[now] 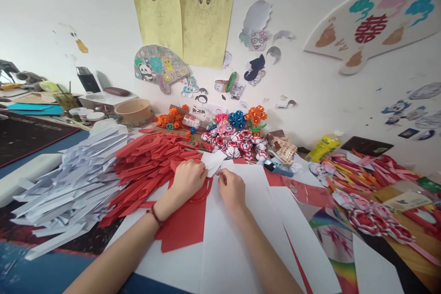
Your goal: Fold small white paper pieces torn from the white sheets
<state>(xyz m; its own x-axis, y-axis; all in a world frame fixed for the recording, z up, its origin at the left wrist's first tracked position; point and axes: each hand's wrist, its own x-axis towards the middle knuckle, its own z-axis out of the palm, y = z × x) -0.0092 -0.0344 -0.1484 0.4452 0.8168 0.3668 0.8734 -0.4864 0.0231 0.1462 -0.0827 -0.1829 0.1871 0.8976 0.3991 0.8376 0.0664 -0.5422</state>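
Note:
My left hand (189,178) is closed, fingers curled down, at the near edge of a small folded white paper piece (214,160) that it appears to grip. Close beside it, my right hand (232,189) is closed in a pinch; what its fingertips hold is too small to make out. A curved red paper strip (206,192) loops below the left hand. Under that hand lies a red paper sheet (182,227), and white paper sheets (223,248) spread under the right. Left of my hands is a heap of red paper strips (144,161).
Farther left lies a pile of white paper strips (79,174). Red-and-white paper flowers (243,144) and colourful flowers (237,119) stand by the wall. At the right are a yellow bottle (323,146), a blue-grey tool (277,168) and more paper strips (375,165).

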